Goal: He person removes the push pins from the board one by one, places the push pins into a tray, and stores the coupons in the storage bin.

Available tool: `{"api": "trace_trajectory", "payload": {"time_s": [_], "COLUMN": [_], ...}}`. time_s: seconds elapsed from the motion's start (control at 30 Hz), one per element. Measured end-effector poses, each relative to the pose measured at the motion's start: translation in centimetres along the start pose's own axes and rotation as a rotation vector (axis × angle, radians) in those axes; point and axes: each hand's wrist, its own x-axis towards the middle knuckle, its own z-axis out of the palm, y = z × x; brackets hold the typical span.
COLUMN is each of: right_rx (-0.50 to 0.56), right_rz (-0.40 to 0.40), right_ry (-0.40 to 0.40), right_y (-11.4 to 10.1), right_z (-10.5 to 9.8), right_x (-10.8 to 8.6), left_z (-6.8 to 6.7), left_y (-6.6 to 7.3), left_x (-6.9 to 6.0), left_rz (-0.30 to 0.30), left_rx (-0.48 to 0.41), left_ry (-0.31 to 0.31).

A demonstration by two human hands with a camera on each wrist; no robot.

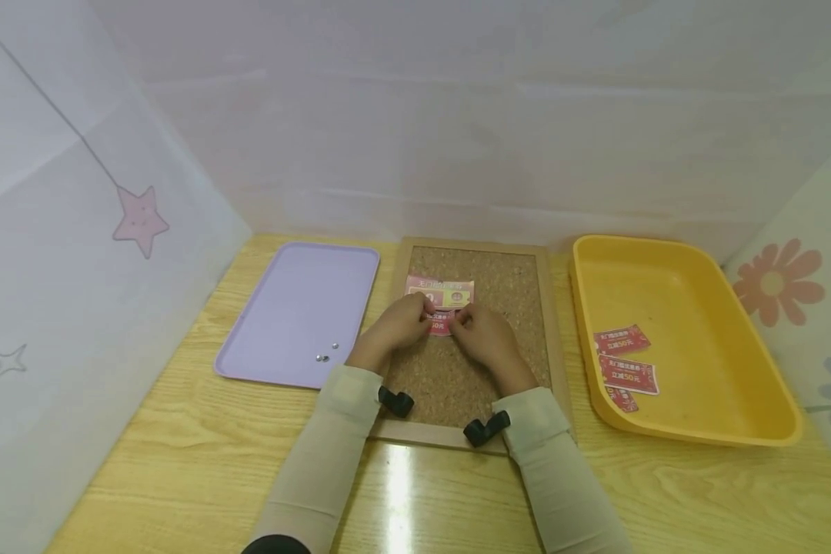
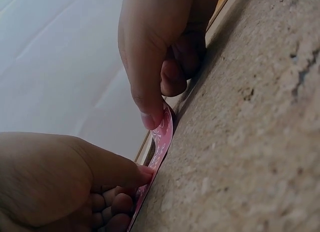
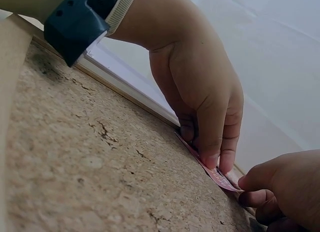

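A small red paper coupon (image 1: 439,323) lies low over a wood-framed cork board (image 1: 464,385), with a hand at each end. My left hand (image 1: 403,322) pinches its left end, thumb on top, as the left wrist view shows. At the opposite end, my right hand (image 1: 488,338) pinches the coupon between thumb and finger. That end curls up a little off the cork in the left wrist view. Just above, a larger pink and yellow coupon (image 1: 457,295) sits on the board, partly covered by my left fingers. Curled fingers hide parts of the red coupon.
To the left is a lilac tray (image 1: 291,308) with several small silver pins (image 1: 324,358) near its front edge. A yellow bin (image 1: 706,362) stands on the right, and several red coupons (image 1: 629,374) lie along its left side. A white curtain (image 1: 457,138) closes off the back.
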Motion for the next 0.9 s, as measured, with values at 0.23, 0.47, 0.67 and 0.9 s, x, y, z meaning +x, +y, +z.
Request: {"api": "trace_trajectory", "payload": {"time_s": [0.23, 0.47, 0.67, 0.9], "right_rx": [0.002, -0.002, 0.004, -0.002], "right_rz": [0.003, 0.002, -0.001, 0.008], "right_ry": [0.006, 0.015, 0.015, 0.01], "right_y": [0.3, 0.46, 0.14, -0.13], "right_z": [-0.17, 0.14, 0.08, -0.37], "right_x": [0.0, -0.12, -0.45, -0.88], "left_z": [-0.03, -0.18, -0.78, -0.76], "left_y": [0.29, 0.2, 0.31, 0.44], "left_x": [0.2, 0.07, -0.09, 0.01], "left_rz": [0.014, 0.028, 0.029, 0.027], "left_rx": [0.0, -0.005, -0.017, -0.044], "left_ry": [-0.008, -0.027, -0.071, -0.092]}}
